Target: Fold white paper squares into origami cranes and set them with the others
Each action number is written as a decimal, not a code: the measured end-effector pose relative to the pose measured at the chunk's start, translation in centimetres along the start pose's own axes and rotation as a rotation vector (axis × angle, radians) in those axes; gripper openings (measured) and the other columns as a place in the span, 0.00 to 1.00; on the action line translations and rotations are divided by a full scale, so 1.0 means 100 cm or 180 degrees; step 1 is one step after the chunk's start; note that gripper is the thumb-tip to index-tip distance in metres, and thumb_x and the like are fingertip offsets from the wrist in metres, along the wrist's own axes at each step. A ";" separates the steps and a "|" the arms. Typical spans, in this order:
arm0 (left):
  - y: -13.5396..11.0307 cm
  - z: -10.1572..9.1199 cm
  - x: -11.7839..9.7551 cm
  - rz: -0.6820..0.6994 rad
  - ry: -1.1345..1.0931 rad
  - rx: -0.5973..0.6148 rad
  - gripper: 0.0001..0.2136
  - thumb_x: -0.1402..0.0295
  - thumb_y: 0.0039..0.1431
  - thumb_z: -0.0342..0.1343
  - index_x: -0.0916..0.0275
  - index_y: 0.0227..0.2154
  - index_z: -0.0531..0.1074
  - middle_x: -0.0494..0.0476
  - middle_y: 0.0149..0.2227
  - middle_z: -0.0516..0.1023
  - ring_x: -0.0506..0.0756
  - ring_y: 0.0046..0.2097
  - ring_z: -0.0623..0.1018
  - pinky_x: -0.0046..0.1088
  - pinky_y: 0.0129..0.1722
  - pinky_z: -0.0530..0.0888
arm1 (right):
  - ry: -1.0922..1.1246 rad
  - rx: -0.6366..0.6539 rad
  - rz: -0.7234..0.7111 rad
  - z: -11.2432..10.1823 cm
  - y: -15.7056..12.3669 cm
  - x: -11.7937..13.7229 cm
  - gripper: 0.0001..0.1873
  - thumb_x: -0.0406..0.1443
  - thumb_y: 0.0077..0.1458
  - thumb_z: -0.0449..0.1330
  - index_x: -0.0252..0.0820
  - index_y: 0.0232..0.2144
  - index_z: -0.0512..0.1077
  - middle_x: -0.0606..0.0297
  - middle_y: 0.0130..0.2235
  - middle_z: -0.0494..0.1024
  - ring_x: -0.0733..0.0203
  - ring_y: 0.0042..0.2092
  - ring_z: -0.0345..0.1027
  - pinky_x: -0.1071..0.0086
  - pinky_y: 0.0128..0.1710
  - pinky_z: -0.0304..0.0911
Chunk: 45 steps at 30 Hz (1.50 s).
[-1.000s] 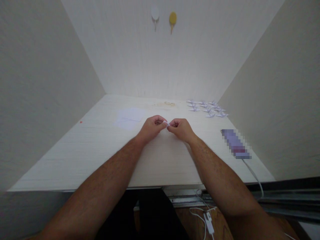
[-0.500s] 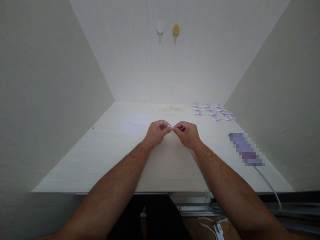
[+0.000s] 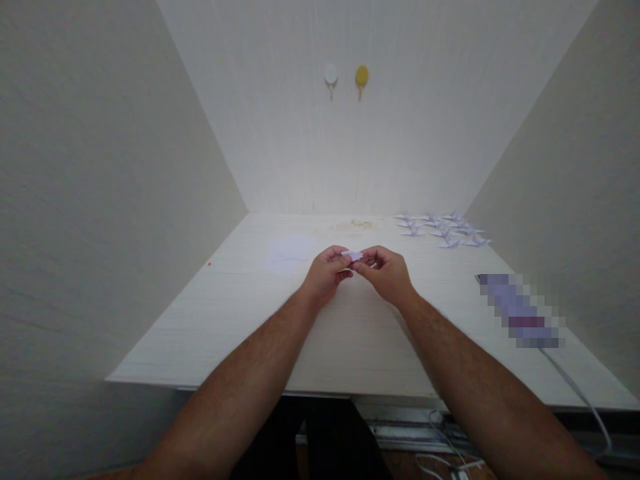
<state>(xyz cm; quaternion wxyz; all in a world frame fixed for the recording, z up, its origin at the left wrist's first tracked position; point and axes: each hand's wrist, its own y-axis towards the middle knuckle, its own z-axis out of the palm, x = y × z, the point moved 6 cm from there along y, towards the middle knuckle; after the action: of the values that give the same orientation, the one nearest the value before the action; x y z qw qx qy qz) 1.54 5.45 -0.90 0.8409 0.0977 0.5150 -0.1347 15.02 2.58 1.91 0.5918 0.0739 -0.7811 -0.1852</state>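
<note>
Between my hands, over the middle of the white table (image 3: 240, 313), is a small folded piece of white paper (image 3: 354, 255). My left hand (image 3: 327, 272) pinches it from the left, thumb in front. From the right, the fingers of my right hand (image 3: 387, 272) close on its other side. The paper's folded layers are too small to make out fully. Several folded paper cranes (image 3: 444, 233) stand in a group at the table's back right. Left of my hands lies pale paper (image 3: 287, 252), bright against the tabletop.
A blurred-out phone-like device (image 3: 517, 310) with a white cable (image 3: 575, 383) lies at the right. White and yellow hooks (image 3: 362, 75) hang on the back wall. Walls close in on both sides. A small red speck (image 3: 209, 264) marks the left edge.
The folded paper has been turned, so a wider face of it shows. My fingers have shifted around it. The whole view has shifted, moving the scene slightly right and down.
</note>
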 end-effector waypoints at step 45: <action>0.001 -0.001 0.004 -0.0145 0.0390 0.0043 0.15 0.68 0.39 0.71 0.67 0.33 0.78 0.58 0.31 0.80 0.50 0.29 0.77 0.28 0.32 0.74 | -0.1036 -0.0310 -0.1460 -0.007 -0.005 0.020 0.07 0.32 0.53 0.60 0.42 0.36 0.73 0.65 0.32 0.75 0.64 0.32 0.69 0.70 0.32 0.65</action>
<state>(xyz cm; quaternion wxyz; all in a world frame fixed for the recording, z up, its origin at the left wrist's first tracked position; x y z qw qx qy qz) 1.65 5.55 -1.34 0.8039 0.0996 0.5666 -0.1511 15.05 1.33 3.71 0.4040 0.1895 -0.8189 -0.3609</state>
